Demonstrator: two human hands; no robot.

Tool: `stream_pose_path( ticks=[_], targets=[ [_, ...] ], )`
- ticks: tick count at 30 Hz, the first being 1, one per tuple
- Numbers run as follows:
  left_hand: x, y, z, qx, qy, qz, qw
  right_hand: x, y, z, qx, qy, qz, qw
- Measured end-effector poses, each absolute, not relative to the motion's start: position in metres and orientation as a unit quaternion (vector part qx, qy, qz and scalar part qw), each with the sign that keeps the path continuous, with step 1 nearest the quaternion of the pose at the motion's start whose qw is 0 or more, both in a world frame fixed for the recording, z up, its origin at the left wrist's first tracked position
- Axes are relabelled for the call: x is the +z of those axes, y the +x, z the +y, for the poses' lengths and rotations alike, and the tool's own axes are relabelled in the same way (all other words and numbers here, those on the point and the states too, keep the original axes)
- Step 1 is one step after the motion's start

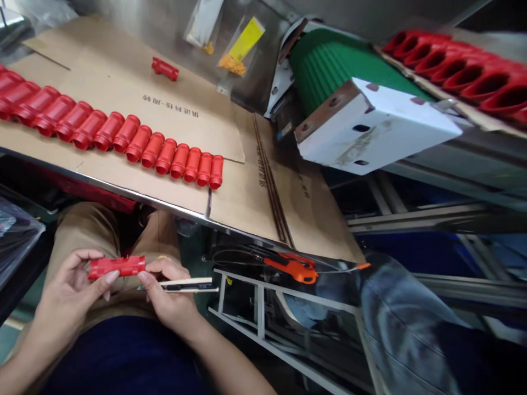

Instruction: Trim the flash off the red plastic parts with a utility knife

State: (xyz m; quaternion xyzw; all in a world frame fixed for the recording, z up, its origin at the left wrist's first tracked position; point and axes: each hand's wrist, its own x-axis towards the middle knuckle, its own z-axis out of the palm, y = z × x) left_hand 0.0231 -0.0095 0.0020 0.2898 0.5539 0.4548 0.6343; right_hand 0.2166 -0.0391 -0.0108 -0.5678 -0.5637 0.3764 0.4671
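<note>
Over my lap, my left hand (78, 285) is closed around one end of a red plastic tube fitting (117, 266), its thumb lying along the near side. My right hand (168, 285) touches the other end of the fitting with its fingertips. That same hand also grips a slim utility knife (189, 285) with a pale body, pointing right; its front end is hidden by the fingers. On the cardboard-covered table (173, 200) stands a long row of like red fittings (152, 149). A single red fitting (165, 68) lies apart behind them.
A green conveyor belt (329, 66) with a white metal end bracket (374, 129) juts in at right. More red tubes (465, 71) stand at upper right. An orange-handled tool (290, 269) hangs below the table edge. Another person's jean-clad leg (395, 318) is at right.
</note>
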Motion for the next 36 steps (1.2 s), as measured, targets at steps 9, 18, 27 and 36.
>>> stream_pose_path(
  ticks=[9,18,27,36],
  targets=[
    [0.000,0.031,0.011,0.504,0.191,0.512,0.669,-0.032,0.207,-0.032,0.562,-0.525,-0.460,0.443],
    [0.001,0.014,0.011,0.449,0.179,0.482,0.731,0.017,0.244,-0.035,0.293,-0.407,-0.708,0.496],
    [0.009,0.018,0.005,0.464,0.176,0.487,0.719,0.000,0.227,-0.026,0.281,-0.350,-0.704,0.550],
    [0.013,0.017,0.010,0.362,0.114,0.436,0.816,0.004,0.228,-0.027,0.324,-0.291,-0.733,0.522]
  ],
)
